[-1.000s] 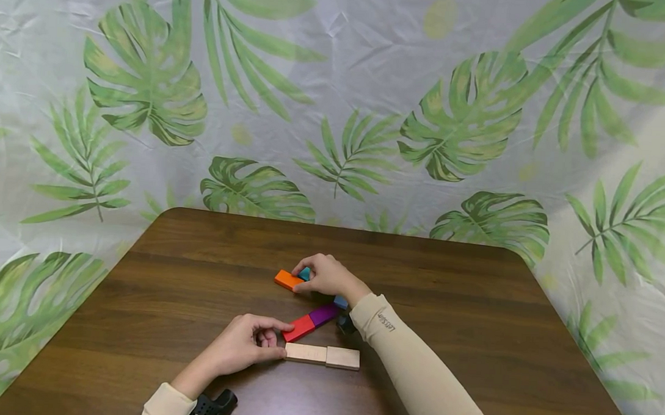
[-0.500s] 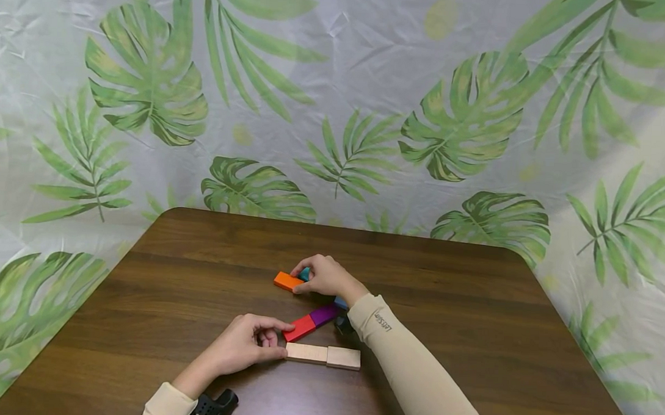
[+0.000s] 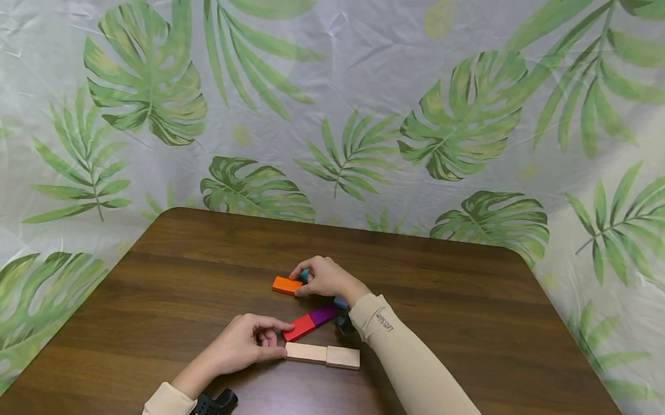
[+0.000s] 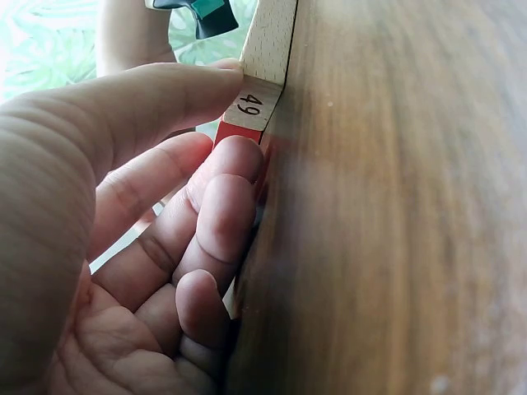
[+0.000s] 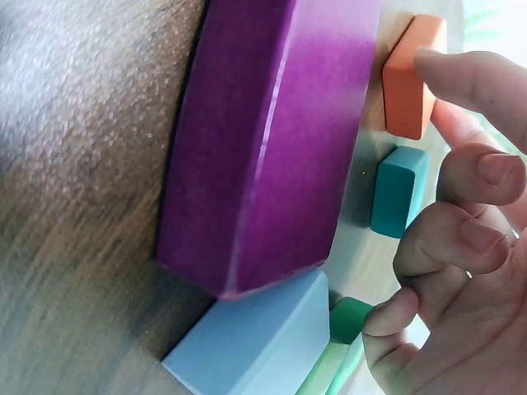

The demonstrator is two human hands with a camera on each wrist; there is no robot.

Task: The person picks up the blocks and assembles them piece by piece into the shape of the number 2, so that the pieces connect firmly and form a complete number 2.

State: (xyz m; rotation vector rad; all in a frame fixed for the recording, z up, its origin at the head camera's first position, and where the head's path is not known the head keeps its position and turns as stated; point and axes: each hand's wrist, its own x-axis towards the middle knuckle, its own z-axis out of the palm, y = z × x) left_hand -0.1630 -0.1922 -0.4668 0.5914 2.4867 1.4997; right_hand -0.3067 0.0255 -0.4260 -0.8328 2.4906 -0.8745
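Thumb and index finger of my right hand [image 3: 321,276] pinch an orange block [image 3: 286,285] flat on the table; the right wrist view shows the thumb on its side. A teal block [image 5: 395,193] lies by the curled fingers. My left hand [image 3: 245,345] touches two blocks: its index fingertip meets a red block [image 3: 298,329], and its thumb is at the end of a plain wooden block [image 3: 305,352] with a printed number on that end. The red block joins a purple block [image 3: 323,314] end to end. A second wooden block [image 3: 342,357] continues the wooden row.
A light blue block [image 5: 263,337] abuts the purple one, with green blocks [image 5: 350,321] beyond it, mostly hidden under the right forearm in the head view. The brown wooden table [image 3: 444,309] ends at a leaf-patterned cloth [image 3: 370,80] behind.
The orange block has slid slightly left and toward me and turned a little, with my right fingers moving along. The left hand and the other blocks stay put.
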